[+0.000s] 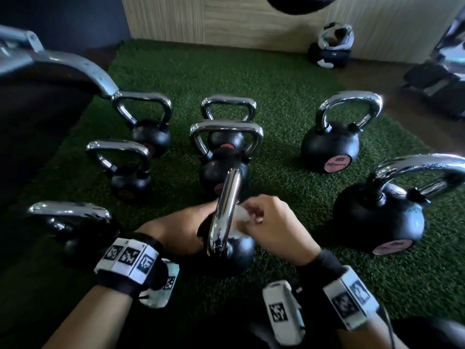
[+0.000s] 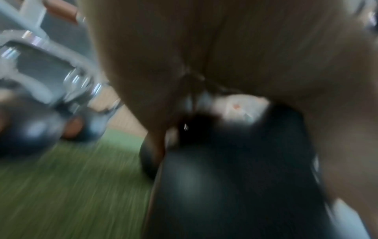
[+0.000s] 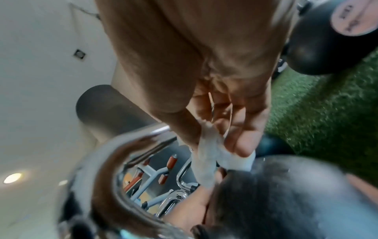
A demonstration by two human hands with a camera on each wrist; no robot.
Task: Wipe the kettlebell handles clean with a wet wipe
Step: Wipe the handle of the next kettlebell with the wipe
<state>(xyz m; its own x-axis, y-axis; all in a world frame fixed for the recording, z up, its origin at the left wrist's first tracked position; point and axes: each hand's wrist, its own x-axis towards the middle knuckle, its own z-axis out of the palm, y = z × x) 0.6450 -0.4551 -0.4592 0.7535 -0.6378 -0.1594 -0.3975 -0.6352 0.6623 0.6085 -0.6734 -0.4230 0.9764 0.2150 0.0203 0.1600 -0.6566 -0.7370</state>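
Right hand [image 1: 273, 222] pinches white wet wipe [image 1: 242, 215] between thumb and fingertips, wipe pressed against chrome handle [image 1: 226, 210] near its base. Left hand [image 1: 181, 229] rests against far side of nearest kettlebell [image 1: 239, 250]; finger curl hidden, cannot tell. Kettlebell stands on green turf [image 1: 289, 96], seven other kettlebells around it.

Green artificial turf [image 1: 289, 79] covers the floor, brown flooring [image 1: 407, 96] beyond it at far right, a pale wood-grain wall panel [image 1: 226, 18] behind, dark wall [image 1: 63, 18] far left.
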